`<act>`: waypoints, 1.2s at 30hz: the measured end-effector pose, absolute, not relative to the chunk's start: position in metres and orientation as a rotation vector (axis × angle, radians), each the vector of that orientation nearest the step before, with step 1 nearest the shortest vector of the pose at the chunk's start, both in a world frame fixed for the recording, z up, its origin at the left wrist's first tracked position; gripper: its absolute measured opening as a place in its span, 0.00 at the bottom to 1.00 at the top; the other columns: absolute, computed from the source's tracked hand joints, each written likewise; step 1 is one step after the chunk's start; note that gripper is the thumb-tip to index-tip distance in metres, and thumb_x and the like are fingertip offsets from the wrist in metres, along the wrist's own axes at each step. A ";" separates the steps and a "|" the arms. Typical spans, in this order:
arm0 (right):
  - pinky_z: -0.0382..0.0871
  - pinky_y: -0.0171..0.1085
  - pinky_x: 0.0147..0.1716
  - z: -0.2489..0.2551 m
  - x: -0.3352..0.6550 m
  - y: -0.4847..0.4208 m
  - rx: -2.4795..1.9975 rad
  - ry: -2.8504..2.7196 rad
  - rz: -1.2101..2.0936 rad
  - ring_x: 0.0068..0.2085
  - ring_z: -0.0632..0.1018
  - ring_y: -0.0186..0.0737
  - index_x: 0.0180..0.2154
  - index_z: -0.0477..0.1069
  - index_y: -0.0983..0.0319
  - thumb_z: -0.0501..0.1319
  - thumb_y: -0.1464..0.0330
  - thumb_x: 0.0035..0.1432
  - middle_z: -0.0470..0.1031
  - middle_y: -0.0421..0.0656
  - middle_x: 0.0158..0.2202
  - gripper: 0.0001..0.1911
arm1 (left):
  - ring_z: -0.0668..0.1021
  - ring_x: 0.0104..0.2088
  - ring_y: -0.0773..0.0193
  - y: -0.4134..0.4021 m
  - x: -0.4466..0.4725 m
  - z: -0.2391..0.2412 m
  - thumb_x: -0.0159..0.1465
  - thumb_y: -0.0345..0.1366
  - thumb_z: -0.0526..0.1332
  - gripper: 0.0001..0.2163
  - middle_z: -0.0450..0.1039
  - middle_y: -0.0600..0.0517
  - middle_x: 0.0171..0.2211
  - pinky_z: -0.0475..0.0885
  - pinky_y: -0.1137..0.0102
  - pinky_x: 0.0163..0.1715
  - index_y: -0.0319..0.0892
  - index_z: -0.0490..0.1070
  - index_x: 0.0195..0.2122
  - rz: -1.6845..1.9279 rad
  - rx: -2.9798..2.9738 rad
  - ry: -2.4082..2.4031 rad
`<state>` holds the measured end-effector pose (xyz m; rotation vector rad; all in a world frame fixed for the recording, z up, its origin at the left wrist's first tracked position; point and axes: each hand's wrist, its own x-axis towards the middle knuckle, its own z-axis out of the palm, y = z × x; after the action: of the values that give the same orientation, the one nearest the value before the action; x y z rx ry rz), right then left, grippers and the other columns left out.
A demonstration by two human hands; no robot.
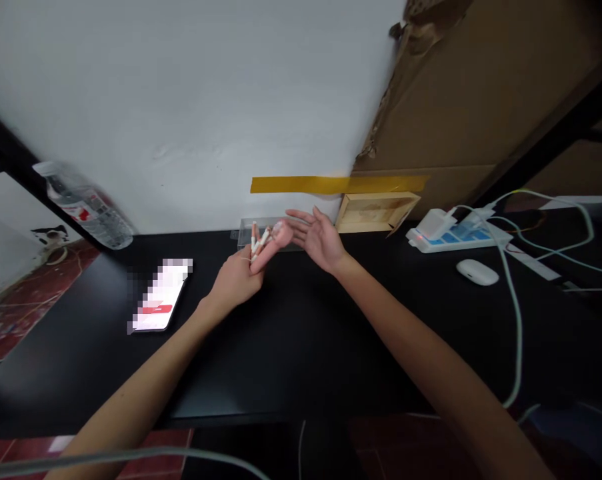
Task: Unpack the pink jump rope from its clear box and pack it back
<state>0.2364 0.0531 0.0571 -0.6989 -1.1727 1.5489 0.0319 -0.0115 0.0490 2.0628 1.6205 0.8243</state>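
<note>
- The left hand (238, 279) is closed around the lower end of a pink rod (265, 257); several of its fingers are hidden behind what it grips.
- The rod slants up to the right from that grip, its rounded head uppermost.
- White-and-brown sticks (255, 243) rise from the same grip, just left of the rod and crossing one another.
- The right hand (323, 244) is open, fingers loosely parted and palm turned toward the rod's head; whether a fingertip touches it cannot be told.
- A clear box (244, 233) sits behind the hands, against the white wall (191, 100).
- The table (291, 360) is black. On its left lies a lit phone (163, 297), with a tilted bottle (91, 210) beyond.
- On its right are a power strip (448, 237) with plugs, a white oval thing (477, 272) and a cable (515, 320).
- A wooden tray (375, 213) stands on edge below yellow tape (311, 185) and cardboard (445, 107).
- Red tiles (55, 267) show beside the table.
</note>
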 end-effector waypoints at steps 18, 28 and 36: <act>0.52 0.58 0.68 0.001 0.281 0.005 -0.981 -2.467 0.356 0.72 0.53 0.53 0.69 0.55 0.59 0.54 0.50 0.67 0.51 0.51 0.73 0.36 | 0.75 0.51 0.43 -0.012 0.044 0.019 0.61 0.63 0.62 0.38 0.73 0.38 0.51 0.70 0.53 0.50 0.37 0.65 0.60 0.441 2.873 1.479; 0.53 0.56 0.68 0.007 0.273 -0.007 -1.030 -2.521 0.373 0.72 0.54 0.52 0.70 0.52 0.61 0.55 0.55 0.68 0.54 0.51 0.72 0.35 | 0.54 0.71 0.45 -0.013 -0.001 0.005 0.72 0.48 0.52 0.33 0.51 0.35 0.70 0.56 0.50 0.66 0.36 0.44 0.71 0.559 2.712 1.197; 0.50 0.62 0.68 0.009 0.264 -0.009 -1.135 -2.444 0.236 0.72 0.52 0.59 0.67 0.61 0.60 0.56 0.50 0.65 0.50 0.51 0.73 0.34 | 0.50 0.72 0.44 -0.011 0.017 0.002 0.72 0.51 0.53 0.33 0.50 0.34 0.70 0.55 0.47 0.67 0.37 0.46 0.71 0.560 2.691 1.124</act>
<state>0.2643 -0.0094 0.0087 -1.1349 -2.4438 0.2362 0.0173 -0.0108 0.0018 2.6914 1.1242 0.5596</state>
